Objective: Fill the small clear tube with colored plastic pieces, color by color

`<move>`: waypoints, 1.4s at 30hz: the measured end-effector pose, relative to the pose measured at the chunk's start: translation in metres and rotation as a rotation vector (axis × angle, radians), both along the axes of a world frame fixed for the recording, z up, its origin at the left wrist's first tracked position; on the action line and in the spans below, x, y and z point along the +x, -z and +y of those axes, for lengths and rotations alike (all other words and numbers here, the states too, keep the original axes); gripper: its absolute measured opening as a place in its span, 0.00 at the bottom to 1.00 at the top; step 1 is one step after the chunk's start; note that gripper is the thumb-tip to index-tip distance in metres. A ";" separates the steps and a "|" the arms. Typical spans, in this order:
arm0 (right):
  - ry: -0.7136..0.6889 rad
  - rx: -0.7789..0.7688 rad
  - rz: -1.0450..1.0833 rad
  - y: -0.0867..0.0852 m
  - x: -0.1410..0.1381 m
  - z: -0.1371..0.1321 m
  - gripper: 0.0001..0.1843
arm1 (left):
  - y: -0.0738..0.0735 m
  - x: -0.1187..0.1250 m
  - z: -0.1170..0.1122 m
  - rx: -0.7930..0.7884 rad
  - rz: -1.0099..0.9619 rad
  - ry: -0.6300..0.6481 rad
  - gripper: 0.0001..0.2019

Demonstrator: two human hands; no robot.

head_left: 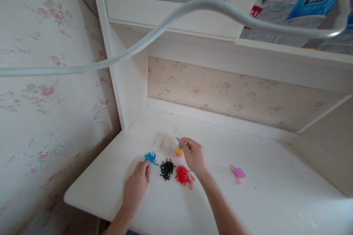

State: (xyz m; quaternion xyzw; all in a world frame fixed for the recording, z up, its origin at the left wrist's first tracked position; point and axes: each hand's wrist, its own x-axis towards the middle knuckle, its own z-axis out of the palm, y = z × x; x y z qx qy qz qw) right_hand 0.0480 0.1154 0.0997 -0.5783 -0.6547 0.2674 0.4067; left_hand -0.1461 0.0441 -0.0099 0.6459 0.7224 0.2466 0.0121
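Observation:
Three small heaps of tiny elastic bands lie on the white desk point(275, 198): a blue heap point(150, 157), a black heap point(167, 169) and a red heap point(184, 176). My left hand point(136, 185) rests palm down on the desk, its fingertips just below the blue heap. My right hand point(194, 155) is behind the red heap, its fingers pinched on a thin blue band point(178, 141) held just above a small yellow and pink clump point(179, 151).
A pink plastic piece point(238, 173) lies to the right on the desk. A white upright panel point(125, 80) and floral wallpaper bound the left side. An upper cabinet point(176, 7) overhangs the back. A pale cable point(193, 7) hangs blurred across the view.

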 end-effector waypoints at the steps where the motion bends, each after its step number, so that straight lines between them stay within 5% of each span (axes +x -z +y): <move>1: 0.031 0.007 -0.035 -0.003 0.009 0.005 0.21 | 0.001 0.000 0.000 0.002 -0.008 0.000 0.11; 7: 0.046 0.008 -0.333 -0.013 0.040 0.024 0.17 | 0.007 -0.002 0.002 0.028 -0.052 0.017 0.12; 17: 0.009 -0.015 -0.736 -0.024 0.025 0.028 0.17 | 0.003 -0.004 0.001 0.033 -0.064 0.045 0.13; 28: 0.115 0.065 -0.405 -0.026 0.036 0.027 0.16 | -0.002 -0.002 0.000 0.032 -0.097 0.031 0.12; 31: 0.109 0.019 -0.245 -0.010 0.050 0.017 0.19 | 0.000 -0.003 0.001 0.063 -0.130 0.052 0.12; 38: 0.106 -0.157 0.072 0.079 0.089 -0.031 0.24 | 0.007 -0.011 0.004 0.208 -0.279 0.141 0.12; 42: 0.137 -0.209 0.101 0.107 0.095 -0.060 0.23 | -0.001 -0.008 0.003 0.248 -0.348 0.142 0.14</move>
